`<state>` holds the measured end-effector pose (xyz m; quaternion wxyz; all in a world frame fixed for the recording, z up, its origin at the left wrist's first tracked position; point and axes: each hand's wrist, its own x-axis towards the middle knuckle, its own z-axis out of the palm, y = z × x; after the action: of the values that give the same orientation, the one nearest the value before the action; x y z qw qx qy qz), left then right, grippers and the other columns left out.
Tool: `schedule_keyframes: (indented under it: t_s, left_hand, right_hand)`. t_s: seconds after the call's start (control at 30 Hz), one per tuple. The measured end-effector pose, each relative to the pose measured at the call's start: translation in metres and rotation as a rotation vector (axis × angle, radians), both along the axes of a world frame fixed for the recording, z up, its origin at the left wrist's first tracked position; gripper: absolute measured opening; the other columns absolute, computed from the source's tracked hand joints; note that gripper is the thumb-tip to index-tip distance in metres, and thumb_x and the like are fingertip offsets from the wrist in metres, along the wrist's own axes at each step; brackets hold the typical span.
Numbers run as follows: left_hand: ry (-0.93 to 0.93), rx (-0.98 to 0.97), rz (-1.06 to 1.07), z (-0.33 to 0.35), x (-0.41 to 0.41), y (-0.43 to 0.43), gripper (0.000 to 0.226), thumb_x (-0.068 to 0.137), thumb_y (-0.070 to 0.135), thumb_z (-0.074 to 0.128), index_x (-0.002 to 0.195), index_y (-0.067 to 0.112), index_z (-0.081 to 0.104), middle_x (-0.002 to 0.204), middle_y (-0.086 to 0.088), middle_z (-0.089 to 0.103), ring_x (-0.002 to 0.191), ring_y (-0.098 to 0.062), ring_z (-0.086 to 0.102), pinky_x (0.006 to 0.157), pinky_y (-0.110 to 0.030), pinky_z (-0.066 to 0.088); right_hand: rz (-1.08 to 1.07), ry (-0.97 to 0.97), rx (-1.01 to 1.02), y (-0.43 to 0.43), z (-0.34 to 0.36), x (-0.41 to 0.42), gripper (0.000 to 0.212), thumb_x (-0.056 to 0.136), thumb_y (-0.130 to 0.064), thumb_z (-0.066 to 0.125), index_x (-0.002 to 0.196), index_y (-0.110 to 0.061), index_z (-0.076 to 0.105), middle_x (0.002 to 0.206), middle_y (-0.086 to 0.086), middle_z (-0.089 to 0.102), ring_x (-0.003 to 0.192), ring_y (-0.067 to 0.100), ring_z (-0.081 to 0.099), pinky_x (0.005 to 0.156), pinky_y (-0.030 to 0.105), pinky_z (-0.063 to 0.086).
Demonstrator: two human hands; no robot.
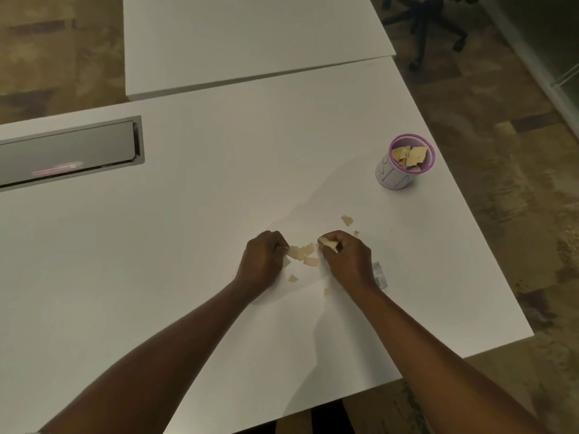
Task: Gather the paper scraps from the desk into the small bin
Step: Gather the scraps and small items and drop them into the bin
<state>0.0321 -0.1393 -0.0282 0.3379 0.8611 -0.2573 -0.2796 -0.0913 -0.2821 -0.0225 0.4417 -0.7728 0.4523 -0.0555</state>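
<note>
Several yellowish paper scraps (302, 253) lie in a small heap on the white desk (188, 230), between my two hands. My left hand (263, 261) is curled at the heap's left edge, fingers touching the scraps. My right hand (344, 258) is closed on a few scraps (327, 243) at the heap's right side. Loose scraps lie apart: one (346, 220) beyond my right hand, one (293, 278) nearer me. The small bin (402, 166), white with a purple rim, stands upright to the far right with several scraps inside.
A white label or wrapper (379, 275) lies just right of my right wrist. A grey cable tray lid (69, 151) is set into the desk at the left. A second white table (250, 42) abuts behind. An office chair base (429, 29) stands on the floor at top right.
</note>
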Motion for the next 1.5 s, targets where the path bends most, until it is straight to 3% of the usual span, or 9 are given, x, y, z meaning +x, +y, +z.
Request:
schedule_keyframes:
  t_s: [0.17,0.4,0.6,0.73,0.87,1.0,1.1,1.2,1.5]
  left_hand:
    - [0.398,-0.142,0.262,0.007,0.005,-0.003,0.013,0.087,0.007,0.064,0.082,0.016,0.07,0.068,-0.005,0.074,0.059,-0.013,0.072,0.053,-0.015,0.048]
    - [0.582,-0.237,0.382,0.023,0.004,-0.035,0.006,0.088,0.007,0.072,0.083,0.01,0.073,0.068,-0.003,0.069,0.054,-0.016,0.069,0.047,-0.023,0.053]
    - [0.55,-0.315,0.331,0.049,0.004,-0.103,0.004,0.088,0.005,0.073,0.085,0.007,0.073,0.079,0.001,0.074,0.064,-0.011,0.067,0.063,-0.021,0.058]
    - [0.526,-0.362,0.285,0.07,0.005,-0.166,0.008,0.088,0.001,0.072,0.083,0.006,0.07,0.079,-0.002,0.073,0.064,-0.015,0.067,0.066,-0.029,0.062]
    - [0.463,-0.354,0.261,0.088,0.006,-0.228,0.006,0.085,0.0,0.072,0.083,0.005,0.069,0.079,-0.012,0.07,0.061,-0.022,0.065,0.077,-0.043,0.064]
    - [0.331,-0.274,0.235,0.095,0.006,-0.276,0.008,0.082,0.007,0.074,0.09,0.006,0.073,0.096,-0.015,0.076,0.087,-0.03,0.074,0.082,-0.046,0.063]
    - [0.198,-0.184,0.168,0.097,0.005,-0.296,0.013,0.083,0.012,0.078,0.09,0.003,0.071,0.104,-0.015,0.075,0.099,-0.031,0.071,0.087,-0.042,0.06]
    - [0.095,-0.132,0.111,0.096,0.003,-0.304,0.008,0.085,0.008,0.073,0.084,0.011,0.065,0.107,-0.019,0.073,0.102,-0.035,0.07,0.09,-0.043,0.059]
    - [-0.057,-0.079,-0.004,0.1,0.003,-0.302,0.018,0.089,0.005,0.063,0.1,0.0,0.076,0.107,-0.017,0.074,0.102,-0.033,0.068,0.089,-0.044,0.058]
  right_hand:
    - [-0.137,-0.027,0.15,-0.008,0.007,-0.001,0.008,0.087,-0.029,0.073,0.093,-0.024,0.076,0.085,-0.017,0.071,0.077,0.006,0.063,0.072,0.019,0.048]
    - [-0.24,-0.162,0.278,-0.038,0.027,-0.003,0.008,0.086,-0.02,0.073,0.092,-0.023,0.077,0.091,-0.011,0.075,0.086,0.009,0.068,0.071,0.02,0.048]
    - [-0.316,-0.243,0.236,-0.091,0.052,-0.002,0.006,0.086,-0.02,0.075,0.09,-0.025,0.074,0.091,0.0,0.076,0.088,0.02,0.07,0.083,0.035,0.056]
    - [-0.362,-0.241,0.186,-0.14,0.065,0.003,0.008,0.083,-0.027,0.078,0.085,-0.025,0.071,0.091,-0.003,0.074,0.09,0.022,0.071,0.071,0.028,0.056]
    - [-0.385,-0.205,0.191,-0.188,0.07,0.016,0.018,0.078,-0.024,0.08,0.093,-0.018,0.073,0.101,0.007,0.074,0.094,0.026,0.07,0.089,0.042,0.06]
    - [-0.34,-0.134,0.181,-0.22,0.072,0.03,0.023,0.079,-0.015,0.077,0.101,-0.011,0.073,0.105,0.012,0.074,0.098,0.03,0.071,0.09,0.047,0.059]
    - [-0.308,-0.09,0.186,-0.232,0.078,0.033,0.006,0.079,-0.012,0.07,0.081,-0.018,0.071,0.102,0.013,0.074,0.097,0.031,0.072,0.09,0.048,0.059]
    - [-0.289,-0.073,0.234,-0.239,0.084,0.034,0.02,0.084,-0.008,0.058,0.068,-0.018,0.066,0.1,0.019,0.073,0.092,0.032,0.073,0.091,0.052,0.058]
    - [-0.138,0.063,-0.045,-0.239,0.097,0.027,0.029,0.084,-0.004,0.053,0.076,-0.022,0.074,0.086,0.006,0.073,0.09,0.031,0.072,0.083,0.048,0.061]
